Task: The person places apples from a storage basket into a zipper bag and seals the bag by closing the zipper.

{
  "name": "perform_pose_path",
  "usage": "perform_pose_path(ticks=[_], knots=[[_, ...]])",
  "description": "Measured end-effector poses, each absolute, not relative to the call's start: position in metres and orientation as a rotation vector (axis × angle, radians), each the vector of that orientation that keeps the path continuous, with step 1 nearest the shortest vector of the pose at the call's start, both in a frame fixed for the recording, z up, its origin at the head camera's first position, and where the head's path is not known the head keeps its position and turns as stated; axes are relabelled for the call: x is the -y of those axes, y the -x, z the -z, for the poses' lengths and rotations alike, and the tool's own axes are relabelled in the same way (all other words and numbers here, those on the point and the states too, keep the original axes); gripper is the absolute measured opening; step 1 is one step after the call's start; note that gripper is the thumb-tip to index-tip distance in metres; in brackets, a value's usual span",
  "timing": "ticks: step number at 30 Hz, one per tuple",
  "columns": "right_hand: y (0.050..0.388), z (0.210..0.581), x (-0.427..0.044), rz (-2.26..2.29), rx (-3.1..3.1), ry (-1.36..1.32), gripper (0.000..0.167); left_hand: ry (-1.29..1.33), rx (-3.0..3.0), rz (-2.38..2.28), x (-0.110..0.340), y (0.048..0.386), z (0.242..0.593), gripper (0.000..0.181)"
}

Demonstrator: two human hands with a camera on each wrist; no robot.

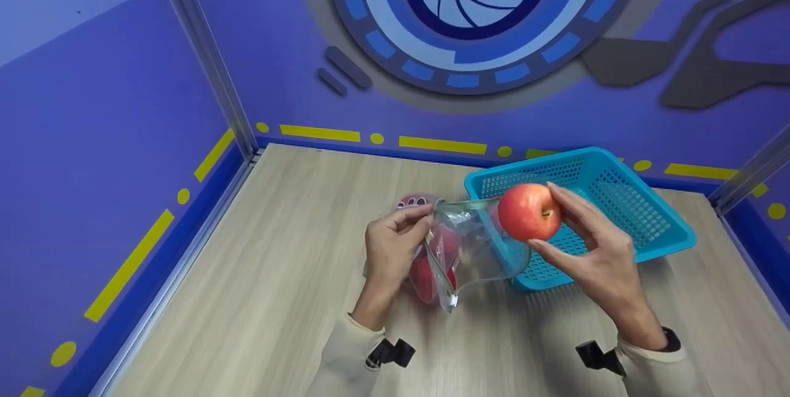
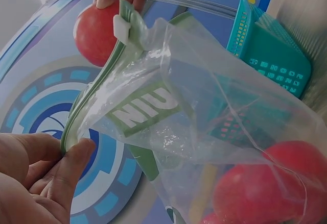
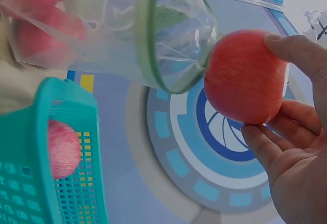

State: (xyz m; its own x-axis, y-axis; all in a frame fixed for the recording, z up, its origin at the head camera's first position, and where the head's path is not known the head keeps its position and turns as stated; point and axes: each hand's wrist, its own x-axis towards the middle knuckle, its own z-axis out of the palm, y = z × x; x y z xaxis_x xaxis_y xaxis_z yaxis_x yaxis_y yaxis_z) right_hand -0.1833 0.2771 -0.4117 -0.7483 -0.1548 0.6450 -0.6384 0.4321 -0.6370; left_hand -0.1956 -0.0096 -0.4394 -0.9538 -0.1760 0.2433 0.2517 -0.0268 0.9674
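Observation:
My right hand (image 1: 595, 249) grips a red apple (image 1: 528, 212) between thumb and fingers, stem facing the head camera. The apple is at the mouth of a clear zip bag (image 2: 204, 81) with a green-edged rim and a white slider (image 2: 121, 29). My left hand (image 1: 395, 246) pinches the bag's rim between thumb and fingers. Red apples (image 2: 294, 178) lie in the bottom of the bag, partly blurred by the plastic. The bag's mouth gapes toward the held apple in the right wrist view.
A turquoise plastic basket (image 1: 663, 224) stands at the right, behind the bag and right hand. One apple (image 3: 64, 150) shows inside it in the right wrist view. Printed blue panels (image 1: 370, 107) wall the wooden tabletop (image 1: 271, 273) at the back and sides.

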Motion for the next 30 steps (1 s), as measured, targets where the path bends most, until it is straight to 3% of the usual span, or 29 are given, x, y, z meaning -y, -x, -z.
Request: perform_pose_path(ticks=[14, 30], knots=[[0.175, 0.424, -0.267, -1.319, 2.237, -0.671, 0.087, 0.086, 1.957, 2.067, 0.01, 0.197, 0.437, 0.016], [0.176, 0.446, -0.256, -0.951, 2.248, -0.752, 0.093, 0.085, 1.909, 2.117, 0.01, 0.196, 0.435, 0.016]])
